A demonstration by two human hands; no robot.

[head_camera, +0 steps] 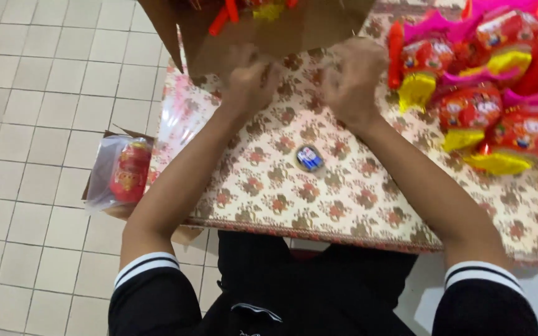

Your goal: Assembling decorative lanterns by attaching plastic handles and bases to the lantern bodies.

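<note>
My left hand and my right hand reach forward over a table with a floral cloth. Both sit at the near edge of a brown cardboard box at the table's far side; motion blur hides whether the fingers pinch it. Red and yellow pieces show inside the box's top. A small round blue-and-white object lies on the cloth between my forearms.
A heap of red, pink and yellow toy-like packs covers the table's right side. To the left, on the tiled floor, a carton holds a clear bag with a red item.
</note>
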